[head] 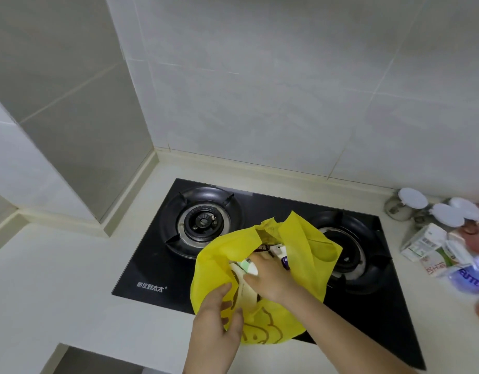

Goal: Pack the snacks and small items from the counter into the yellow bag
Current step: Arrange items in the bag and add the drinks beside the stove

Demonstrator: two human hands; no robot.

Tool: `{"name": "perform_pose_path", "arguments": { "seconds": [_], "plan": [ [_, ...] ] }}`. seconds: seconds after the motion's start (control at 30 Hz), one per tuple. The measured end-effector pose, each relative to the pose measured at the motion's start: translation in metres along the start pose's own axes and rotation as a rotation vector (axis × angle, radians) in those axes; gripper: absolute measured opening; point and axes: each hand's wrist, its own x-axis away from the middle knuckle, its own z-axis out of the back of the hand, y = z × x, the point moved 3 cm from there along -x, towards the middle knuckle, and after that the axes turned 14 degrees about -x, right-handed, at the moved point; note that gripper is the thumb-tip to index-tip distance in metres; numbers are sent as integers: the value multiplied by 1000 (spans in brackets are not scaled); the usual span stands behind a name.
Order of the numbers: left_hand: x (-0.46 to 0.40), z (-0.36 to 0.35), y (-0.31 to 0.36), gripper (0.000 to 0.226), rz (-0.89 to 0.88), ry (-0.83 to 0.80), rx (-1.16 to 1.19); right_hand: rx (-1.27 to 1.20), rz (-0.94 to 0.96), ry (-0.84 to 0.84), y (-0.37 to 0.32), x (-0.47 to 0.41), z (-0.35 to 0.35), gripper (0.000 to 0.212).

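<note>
- Around us, pale wall tiles meet in a corner above a cream tabletop — the room is a small kitchen nook, evenly lit.
- Set into that tabletop we see a black glass hob with two burners; the yellow bag sits on its front half, probably because the flat glass gives it a steady base close to us.
- We hold the bag's near edge with our left hand, fingers and thumb pinching the yellow cloth — we judge this keeps the mouth from folding shut.
- Our right hand reaches into the opening, curled round a small white-and-green packet that it is lowering among the items inside; dark and purple wrappers show just beyond it.
- Well apart on the right, cartons and a blurred bluish pack lie waiting on the tabletop, so the packing looks partly done.
- Behind them stand white-lidded jars against the wall.
</note>
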Motion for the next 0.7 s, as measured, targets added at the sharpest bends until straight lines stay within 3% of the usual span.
{"name": "perform_pose_path", "arguments": {
  "seconds": [0.17, 0.4, 0.57, 0.7],
  "plan": [
    [-9, -7, 11, 45, -39, -28, -17, -125, 70, 31, 7, 30, 10, 54],
    [-16, -21, 35, 43, -100, -96, -42, -414, 33, 188, 28, 83, 34, 28],
    [-20, -37, 57, 40, -232, -108, -128, -623, -68, 358, 60, 118, 62, 21],
    [-23, -48, 79, 41, -375, -113, -257, -621, -127, 444, 91, 144, 90, 20]
  ]
}}
